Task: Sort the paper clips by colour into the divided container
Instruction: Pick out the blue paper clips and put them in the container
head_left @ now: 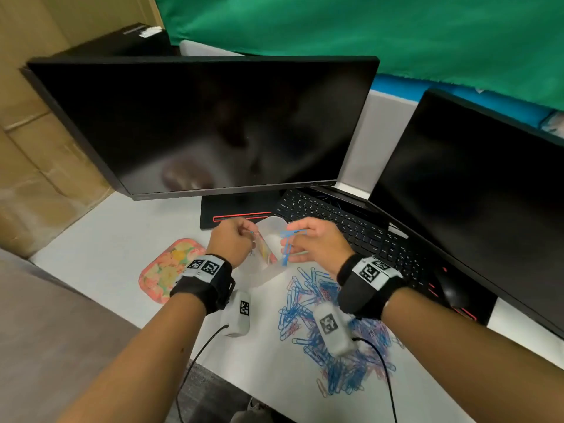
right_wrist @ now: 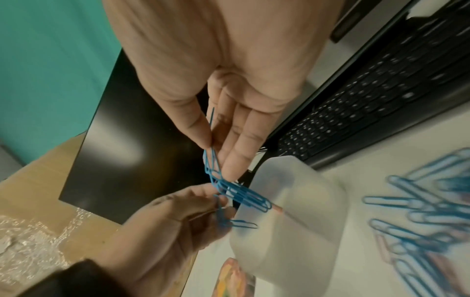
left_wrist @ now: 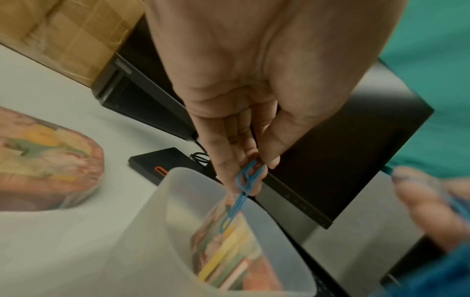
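Head view: both hands raised over the translucent container [head_left: 272, 227], above the white desk [head_left: 100, 239]. Left hand [head_left: 233, 238] pinching a few linked blue paper clips [left_wrist: 245, 180] between thumb and fingertips, the lowest clip dangling just over the container's open top. Right hand [head_left: 319, 244] pinching a larger tangle of blue clips [head_left: 288, 244] between thumb and forefinger, other fingers straight, the bunch hanging toward the left hand and over the container rim. In the right wrist view, a pink clip [right_wrist: 278, 210] poking out from the end of that bunch. Below and behind the right wrist, the loose pile of clips [head_left: 332, 331], mostly blue with some pink, spread on the desk. Left of the left wrist, a floral-patterned lid [head_left: 166, 268] lying flat. Beyond the right hand, a black keyboard [head_left: 351, 227]; beyond both hands, a dark monitor [head_left: 198, 123].
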A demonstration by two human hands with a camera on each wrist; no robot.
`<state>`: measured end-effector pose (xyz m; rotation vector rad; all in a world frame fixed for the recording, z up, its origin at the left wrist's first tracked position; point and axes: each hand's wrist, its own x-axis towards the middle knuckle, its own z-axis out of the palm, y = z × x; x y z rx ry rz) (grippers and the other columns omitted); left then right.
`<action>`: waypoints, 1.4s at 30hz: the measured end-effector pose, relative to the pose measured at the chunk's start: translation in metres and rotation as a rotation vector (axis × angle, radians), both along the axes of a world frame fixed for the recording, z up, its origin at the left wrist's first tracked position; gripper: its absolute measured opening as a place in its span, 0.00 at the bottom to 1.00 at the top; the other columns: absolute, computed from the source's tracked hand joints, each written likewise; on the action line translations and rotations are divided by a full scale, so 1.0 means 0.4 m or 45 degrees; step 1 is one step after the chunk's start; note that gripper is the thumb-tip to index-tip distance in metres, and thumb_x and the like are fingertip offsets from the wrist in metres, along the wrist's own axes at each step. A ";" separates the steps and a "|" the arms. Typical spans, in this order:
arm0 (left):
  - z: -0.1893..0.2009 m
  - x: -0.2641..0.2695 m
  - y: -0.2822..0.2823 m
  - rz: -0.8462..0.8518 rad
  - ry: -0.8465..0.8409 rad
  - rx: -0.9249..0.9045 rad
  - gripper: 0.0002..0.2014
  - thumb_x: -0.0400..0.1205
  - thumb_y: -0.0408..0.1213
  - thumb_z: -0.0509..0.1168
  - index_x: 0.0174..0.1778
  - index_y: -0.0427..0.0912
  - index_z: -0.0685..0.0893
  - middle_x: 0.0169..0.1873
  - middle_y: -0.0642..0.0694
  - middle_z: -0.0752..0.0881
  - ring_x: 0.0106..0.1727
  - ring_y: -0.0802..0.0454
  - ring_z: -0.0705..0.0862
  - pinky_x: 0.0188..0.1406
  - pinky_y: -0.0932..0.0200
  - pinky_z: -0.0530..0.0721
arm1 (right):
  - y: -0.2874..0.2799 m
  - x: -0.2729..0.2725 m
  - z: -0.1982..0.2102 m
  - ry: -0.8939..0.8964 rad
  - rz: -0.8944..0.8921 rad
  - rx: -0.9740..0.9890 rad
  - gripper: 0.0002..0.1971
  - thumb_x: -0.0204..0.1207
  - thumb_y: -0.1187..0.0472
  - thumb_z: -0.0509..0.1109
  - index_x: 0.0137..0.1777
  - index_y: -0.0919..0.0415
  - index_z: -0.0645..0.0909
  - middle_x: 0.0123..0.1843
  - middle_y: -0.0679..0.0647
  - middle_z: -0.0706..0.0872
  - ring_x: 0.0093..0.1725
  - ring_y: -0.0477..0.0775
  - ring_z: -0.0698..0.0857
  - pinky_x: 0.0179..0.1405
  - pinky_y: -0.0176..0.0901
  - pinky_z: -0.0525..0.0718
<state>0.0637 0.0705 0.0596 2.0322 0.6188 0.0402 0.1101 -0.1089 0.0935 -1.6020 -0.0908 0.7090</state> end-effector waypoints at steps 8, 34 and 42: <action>-0.008 -0.033 0.024 0.052 0.046 0.127 0.11 0.80 0.31 0.61 0.40 0.52 0.85 0.39 0.52 0.87 0.45 0.48 0.88 0.53 0.53 0.86 | 0.139 0.044 -0.007 -0.198 0.067 -0.155 0.09 0.73 0.75 0.67 0.44 0.60 0.82 0.36 0.57 0.87 0.33 0.53 0.87 0.37 0.45 0.91; -0.059 -0.099 -0.086 -0.281 0.073 0.140 0.10 0.79 0.31 0.63 0.40 0.51 0.86 0.35 0.58 0.86 0.37 0.58 0.83 0.43 0.68 0.74 | -0.049 0.017 -0.132 -0.469 0.186 -0.736 0.09 0.70 0.64 0.67 0.38 0.48 0.83 0.38 0.48 0.91 0.40 0.49 0.90 0.45 0.45 0.89; -0.139 -0.106 -0.181 -0.642 0.333 0.266 0.08 0.75 0.34 0.63 0.35 0.51 0.83 0.37 0.53 0.87 0.43 0.51 0.85 0.45 0.62 0.83 | -0.224 -0.111 -0.205 -0.479 0.389 -0.820 0.08 0.74 0.68 0.66 0.43 0.56 0.85 0.32 0.43 0.81 0.32 0.41 0.80 0.37 0.35 0.79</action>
